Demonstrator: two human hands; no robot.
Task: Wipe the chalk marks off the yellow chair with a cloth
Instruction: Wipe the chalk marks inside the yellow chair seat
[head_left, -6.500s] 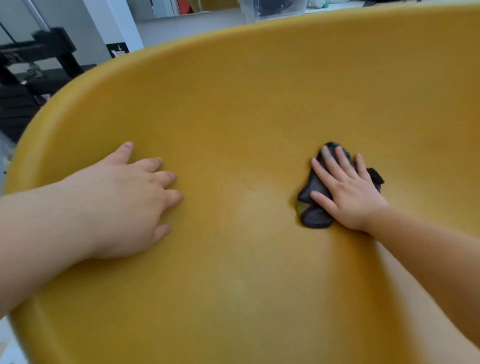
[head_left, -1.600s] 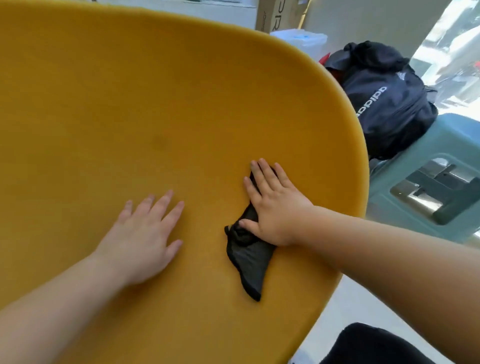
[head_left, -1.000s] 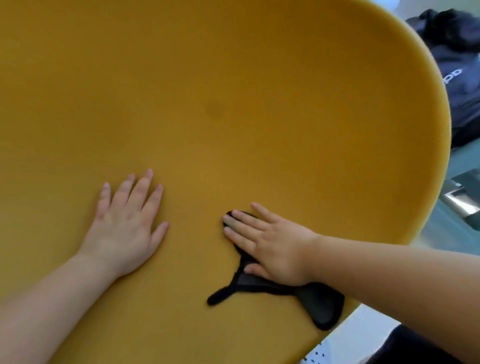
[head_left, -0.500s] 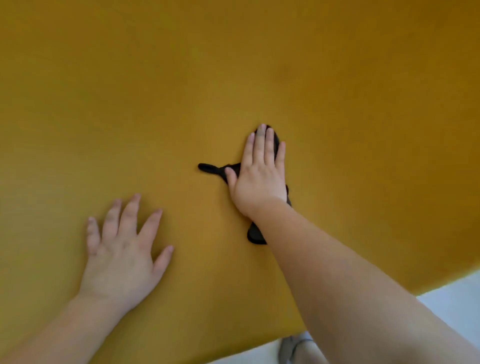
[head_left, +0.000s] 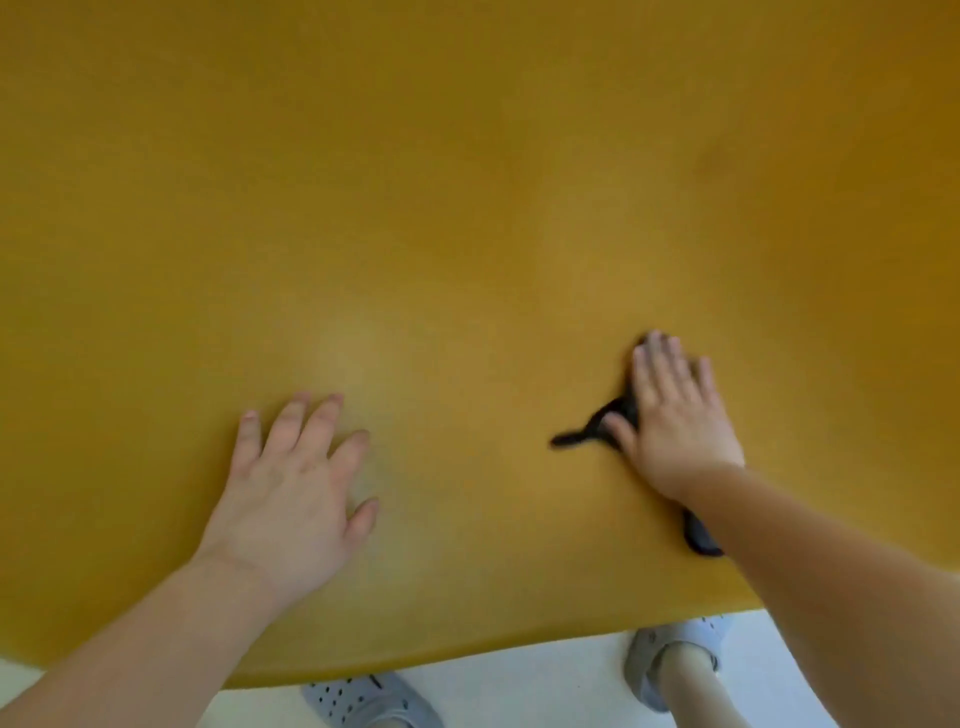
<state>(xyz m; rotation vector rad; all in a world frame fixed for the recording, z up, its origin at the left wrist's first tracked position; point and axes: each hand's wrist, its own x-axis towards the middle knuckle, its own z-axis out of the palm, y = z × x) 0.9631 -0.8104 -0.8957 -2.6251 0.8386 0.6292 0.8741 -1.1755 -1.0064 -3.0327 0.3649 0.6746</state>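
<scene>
The yellow chair (head_left: 467, 208) has a smooth, matt shell that looks like moulded plastic, with only a soft sheen above the left hand (head_left: 291, 493). Under the right hand (head_left: 675, 421) lies a dark cloth (head_left: 587, 431), soft and limp. Below the chair's edge, pale perforated shoes (head_left: 374, 699) look like matt foam or rubber on a smooth, light floor (head_left: 519, 680).

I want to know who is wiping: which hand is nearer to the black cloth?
Right. The right hand lies flat on top of the black cloth, pressing it against the yellow chair. The left hand rests bare on the chair, well apart from the cloth.
</scene>
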